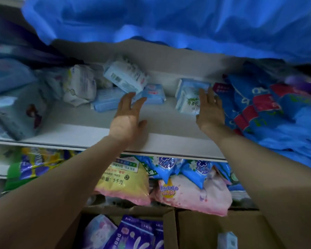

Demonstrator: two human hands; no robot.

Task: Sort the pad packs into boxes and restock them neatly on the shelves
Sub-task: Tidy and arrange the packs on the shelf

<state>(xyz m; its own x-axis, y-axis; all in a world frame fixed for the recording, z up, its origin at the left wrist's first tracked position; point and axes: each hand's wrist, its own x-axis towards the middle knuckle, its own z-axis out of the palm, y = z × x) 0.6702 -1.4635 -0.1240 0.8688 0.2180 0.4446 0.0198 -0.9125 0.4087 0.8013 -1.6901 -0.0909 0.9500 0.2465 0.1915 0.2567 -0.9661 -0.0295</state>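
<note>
Both my arms reach up over a white shelf [83,135]. My left hand [128,114] is open, its straight fingers next to a small light blue pad pack [153,94] lying flat. Behind it, more pale blue packs [126,76] lie piled at angles. My right hand [209,108] is open too, fingers straight, beside a white and blue pack with a leaf print [188,99]. Neither hand holds anything.
Large blue packs with red labels [258,108] crowd the shelf's right end, and a big pale blue pack [20,112] fills its left end. Blue plastic [169,20] hangs above. Pink and yellow bags [190,194] sit on the shelf below, over cardboard boxes [171,229] with purple packs.
</note>
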